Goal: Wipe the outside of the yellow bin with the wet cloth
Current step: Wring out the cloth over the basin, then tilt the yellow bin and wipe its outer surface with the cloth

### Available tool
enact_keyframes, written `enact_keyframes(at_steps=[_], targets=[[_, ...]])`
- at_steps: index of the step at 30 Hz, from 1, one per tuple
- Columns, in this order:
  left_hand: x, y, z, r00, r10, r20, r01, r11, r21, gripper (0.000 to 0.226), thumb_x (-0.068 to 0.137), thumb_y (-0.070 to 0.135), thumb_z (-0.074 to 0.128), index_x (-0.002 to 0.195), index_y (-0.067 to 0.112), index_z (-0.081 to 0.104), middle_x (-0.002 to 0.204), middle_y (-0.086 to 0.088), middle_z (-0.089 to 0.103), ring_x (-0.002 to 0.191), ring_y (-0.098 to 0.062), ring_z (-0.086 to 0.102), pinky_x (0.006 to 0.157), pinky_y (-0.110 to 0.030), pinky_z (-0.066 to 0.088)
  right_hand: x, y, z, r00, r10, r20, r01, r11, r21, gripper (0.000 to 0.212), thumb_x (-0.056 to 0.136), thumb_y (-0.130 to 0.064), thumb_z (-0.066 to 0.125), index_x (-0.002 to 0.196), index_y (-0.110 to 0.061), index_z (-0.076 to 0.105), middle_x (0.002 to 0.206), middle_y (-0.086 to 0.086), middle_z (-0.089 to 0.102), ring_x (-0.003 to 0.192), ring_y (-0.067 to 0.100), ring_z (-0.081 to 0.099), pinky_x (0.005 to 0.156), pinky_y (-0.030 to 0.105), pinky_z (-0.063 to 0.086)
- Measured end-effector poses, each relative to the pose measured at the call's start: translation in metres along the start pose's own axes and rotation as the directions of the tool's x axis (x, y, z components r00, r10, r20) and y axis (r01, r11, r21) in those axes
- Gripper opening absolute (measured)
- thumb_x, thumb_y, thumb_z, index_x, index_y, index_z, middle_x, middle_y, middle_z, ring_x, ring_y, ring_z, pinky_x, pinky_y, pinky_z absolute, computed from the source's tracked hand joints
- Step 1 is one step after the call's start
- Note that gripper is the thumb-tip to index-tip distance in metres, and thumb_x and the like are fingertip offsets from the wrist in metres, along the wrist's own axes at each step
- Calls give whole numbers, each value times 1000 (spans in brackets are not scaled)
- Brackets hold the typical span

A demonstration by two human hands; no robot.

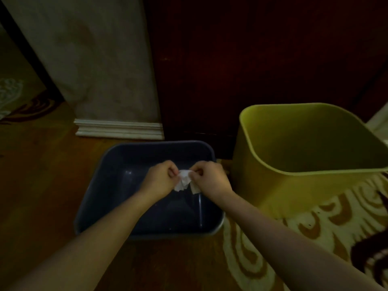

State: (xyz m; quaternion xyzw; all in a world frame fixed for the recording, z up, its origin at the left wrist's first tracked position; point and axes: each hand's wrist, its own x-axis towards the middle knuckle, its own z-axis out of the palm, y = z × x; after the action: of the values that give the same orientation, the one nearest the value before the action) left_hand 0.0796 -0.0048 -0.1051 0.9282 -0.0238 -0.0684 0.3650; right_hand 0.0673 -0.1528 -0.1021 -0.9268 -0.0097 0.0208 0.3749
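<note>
The yellow bin (294,185) stands upright on the carpet at the right, its open mouth facing me. A small white cloth (184,181) hangs bunched between my two hands over a dark blue basin (109,164). My left hand (160,178) grips the cloth's left end with closed fingers. On the cloth's right end my right hand (210,177) is closed too. Both hands are left of the bin and apart from it.
A dark wooden cabinet (252,59) rises behind the basin and bin. A pale wall with white skirting (117,129) stands at the back left. The floor is a patterned brown and cream carpet (273,248). The room is dim.
</note>
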Motion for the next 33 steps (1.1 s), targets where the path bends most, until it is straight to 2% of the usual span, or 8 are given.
enact_keyframes(at_steps=[3,10,16,21,24,29,31,33], targets=[[-15,22,-20,997,62,36,-63,998,29,23,77,14,69,67,30,56,70,8,63,66,-6,60,56,-13,45,-34,-20,-22,997,-18,-79,17,1000,-8,15,90,-22,55,93,-16,68,81,0,68,71,12,62,66,34,56],[-67,131,-37,906,309,290,-380,894,238,14,77,21,66,72,31,59,73,9,63,70,-7,61,65,-30,52,-117,-19,-120,982,-44,-183,21,992,-128,15,88,-26,55,90,-22,69,79,-5,69,69,10,63,61,32,57],[-92,206,-2,829,409,382,-518,818,248,16,79,17,58,70,30,54,76,7,59,74,-13,59,66,-36,52,-154,11,-183,947,80,-311,-135,978,-158,12,84,-25,60,87,-24,72,80,-6,71,73,10,63,63,25,52],[-86,256,37,773,454,444,-593,766,249,17,82,17,58,70,29,54,88,1,61,81,-18,60,71,-37,52,-172,53,-217,878,230,-420,-263,965,-20,11,82,-22,64,84,-20,75,74,-11,65,68,4,58,55,8,38],[-82,269,69,743,532,407,-646,729,226,10,85,11,55,87,19,61,103,-6,62,91,-20,58,77,-32,49,-184,79,-225,822,368,-434,-361,927,103,12,81,-18,63,76,-19,74,62,-13,62,61,3,57,53,14,43],[-69,277,102,695,696,178,-716,649,256,41,90,11,52,131,9,47,130,-12,48,123,-26,40,95,-34,39,-199,110,-230,668,578,-470,-484,816,315,19,81,-11,62,64,-13,71,60,4,68,59,13,63,57,30,55],[-61,281,106,745,602,289,-666,697,266,38,93,19,50,129,7,50,128,-14,55,121,-30,47,94,-38,41,-201,116,-227,616,632,-471,-490,775,399,18,82,-11,61,67,-14,70,63,4,69,63,15,65,62,31,57],[-54,283,111,748,539,388,-653,703,282,27,95,22,46,104,4,64,99,-11,65,101,-31,59,77,-36,45,-200,121,-223,574,670,-471,-472,740,479,18,83,-11,60,68,-16,68,62,2,68,64,13,66,61,27,57]])
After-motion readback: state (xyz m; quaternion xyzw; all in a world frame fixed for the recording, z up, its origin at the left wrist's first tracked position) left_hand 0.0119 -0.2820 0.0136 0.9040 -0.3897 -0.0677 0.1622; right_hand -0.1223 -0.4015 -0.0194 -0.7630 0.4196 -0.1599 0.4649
